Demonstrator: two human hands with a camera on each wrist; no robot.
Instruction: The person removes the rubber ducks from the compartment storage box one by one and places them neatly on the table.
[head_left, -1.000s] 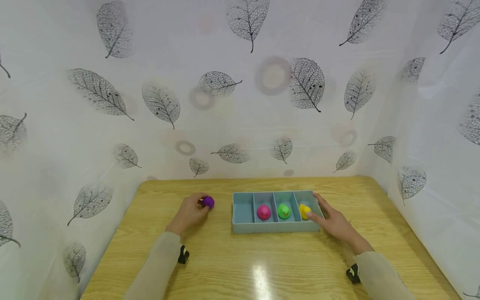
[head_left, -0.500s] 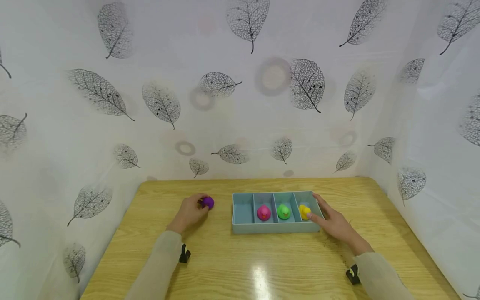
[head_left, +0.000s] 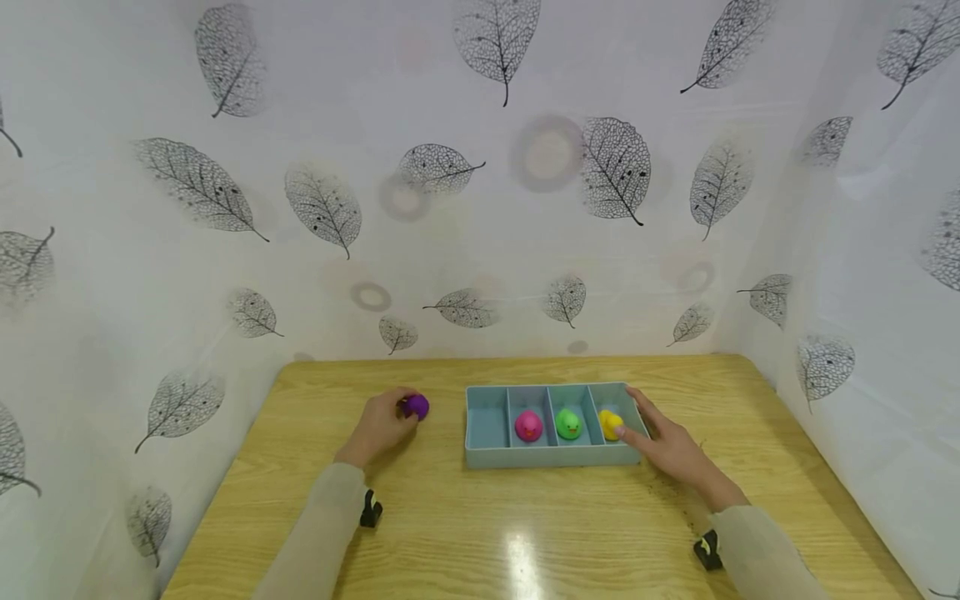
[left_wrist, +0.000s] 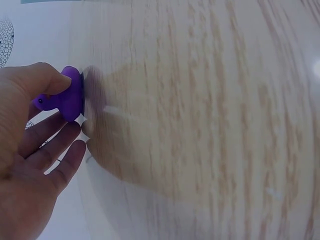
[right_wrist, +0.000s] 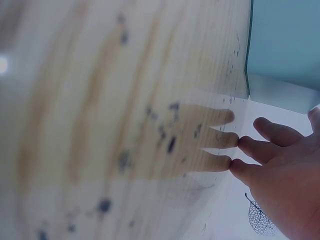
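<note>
My left hand pinches a purple toy duck between thumb and fingers, left of the tray. In the left wrist view the thumb presses on the purple duck, whose base is right at the tabletop. My right hand grips the right end of a light blue divided tray, the index finger along its far right corner. The thumb reaches over the right wall and overlaps a yellow duck in the rightmost compartment. In the right wrist view, several fingertips touch the table beside the tray.
A pink duck and a green duck sit in the two middle compartments; the leftmost one shows its bare floor. The wooden table is bounded behind and at both sides by a leaf-patterned curtain.
</note>
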